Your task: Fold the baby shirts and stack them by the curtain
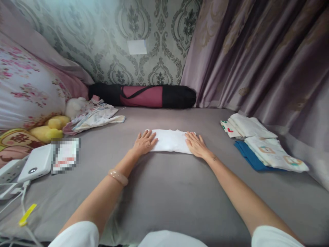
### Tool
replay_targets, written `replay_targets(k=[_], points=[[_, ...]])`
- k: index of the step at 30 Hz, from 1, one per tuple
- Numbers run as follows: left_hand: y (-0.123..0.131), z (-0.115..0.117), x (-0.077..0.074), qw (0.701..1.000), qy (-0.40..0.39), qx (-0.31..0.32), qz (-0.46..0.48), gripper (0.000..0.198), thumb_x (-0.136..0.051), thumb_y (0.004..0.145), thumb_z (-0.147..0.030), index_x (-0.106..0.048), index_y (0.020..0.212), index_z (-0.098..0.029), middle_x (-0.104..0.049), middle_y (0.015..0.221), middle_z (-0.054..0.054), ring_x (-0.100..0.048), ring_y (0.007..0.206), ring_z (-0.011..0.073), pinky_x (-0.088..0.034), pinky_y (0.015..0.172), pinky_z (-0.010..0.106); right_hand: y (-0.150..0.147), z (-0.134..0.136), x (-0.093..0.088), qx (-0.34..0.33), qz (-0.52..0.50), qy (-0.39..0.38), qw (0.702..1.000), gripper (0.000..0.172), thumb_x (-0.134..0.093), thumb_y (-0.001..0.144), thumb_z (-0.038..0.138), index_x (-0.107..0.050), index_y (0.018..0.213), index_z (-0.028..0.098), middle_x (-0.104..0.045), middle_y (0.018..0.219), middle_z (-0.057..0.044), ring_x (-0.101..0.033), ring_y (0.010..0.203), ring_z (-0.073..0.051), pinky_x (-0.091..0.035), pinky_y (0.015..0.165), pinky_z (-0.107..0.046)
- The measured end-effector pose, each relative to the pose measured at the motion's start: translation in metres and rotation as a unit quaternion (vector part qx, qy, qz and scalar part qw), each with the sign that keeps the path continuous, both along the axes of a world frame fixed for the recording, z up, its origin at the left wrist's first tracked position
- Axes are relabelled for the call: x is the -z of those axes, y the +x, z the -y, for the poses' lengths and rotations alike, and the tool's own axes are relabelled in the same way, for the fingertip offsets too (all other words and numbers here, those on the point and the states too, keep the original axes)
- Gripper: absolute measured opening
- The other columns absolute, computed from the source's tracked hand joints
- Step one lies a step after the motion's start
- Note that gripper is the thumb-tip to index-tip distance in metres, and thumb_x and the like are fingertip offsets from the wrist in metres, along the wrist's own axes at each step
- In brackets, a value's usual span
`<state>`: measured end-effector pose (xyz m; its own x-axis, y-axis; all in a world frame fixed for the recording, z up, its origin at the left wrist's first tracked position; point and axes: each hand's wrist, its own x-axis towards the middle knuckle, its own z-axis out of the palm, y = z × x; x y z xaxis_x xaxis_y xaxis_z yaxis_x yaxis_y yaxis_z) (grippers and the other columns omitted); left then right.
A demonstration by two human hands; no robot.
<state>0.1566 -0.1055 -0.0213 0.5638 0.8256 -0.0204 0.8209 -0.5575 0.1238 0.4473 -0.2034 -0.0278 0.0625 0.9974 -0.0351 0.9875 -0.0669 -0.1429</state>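
A white cloth (171,141), folded into a flat rectangle, lies on the grey sheet (177,192) in front of me. My left hand (144,141) rests flat on its left end, fingers spread. On the right end lies my right hand (196,144), palm down with the fingers stretched out. Both hands press on top of the cloth without gripping it. Whatever is under the palms is hidden. A pale bangle (118,177) sits on my left forearm.
Folded clothes (257,140) lie at right beside the purple curtain (231,51). A black and maroon long bag (142,96) lies along the wall. At left are crumpled clothes (96,118), yellow plush toys (48,130), a white power bank (37,163) and a power strip (11,171) with cables.
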Motion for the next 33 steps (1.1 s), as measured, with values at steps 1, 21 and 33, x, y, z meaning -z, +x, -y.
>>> replay_targets(k=[1,21,33], points=[[-0.006,-0.001,-0.002,1.000,-0.008,-0.006,-0.008,0.057,-0.021,0.099,-0.048,-0.034,0.148,-0.023,-0.027,0.157,0.011,-0.021,0.145,0.0285,-0.017,0.115,0.054,0.007,0.003,-0.001,0.009,0.002,-0.004,1.000,0.059,-0.012,0.099,0.040,-0.029,0.151,0.017,-0.022,0.159,-0.007,-0.016,0.147,-0.022,-0.010,0.117,-0.052],[0.028,0.034,-0.013,0.996,0.006,-0.049,0.068,0.056,-0.021,0.099,-0.041,-0.037,0.145,-0.014,-0.031,0.154,0.015,-0.022,0.145,0.0264,-0.018,0.117,0.051,-0.062,-0.022,-0.012,-0.030,-0.026,0.047,0.998,0.063,-0.016,0.098,0.040,-0.026,0.151,0.007,-0.019,0.159,-0.012,-0.012,0.147,-0.023,-0.012,0.118,-0.042],[-0.003,0.021,0.016,0.970,0.006,-0.150,0.192,0.048,-0.027,0.099,-0.033,-0.042,0.140,-0.013,-0.039,0.151,0.014,-0.029,0.143,0.0229,-0.028,0.115,0.043,-0.112,-0.050,-0.011,-0.037,0.004,0.010,0.999,0.064,-0.017,0.098,0.039,-0.032,0.147,0.000,-0.027,0.155,-0.018,-0.021,0.145,-0.028,-0.016,0.117,-0.046]])
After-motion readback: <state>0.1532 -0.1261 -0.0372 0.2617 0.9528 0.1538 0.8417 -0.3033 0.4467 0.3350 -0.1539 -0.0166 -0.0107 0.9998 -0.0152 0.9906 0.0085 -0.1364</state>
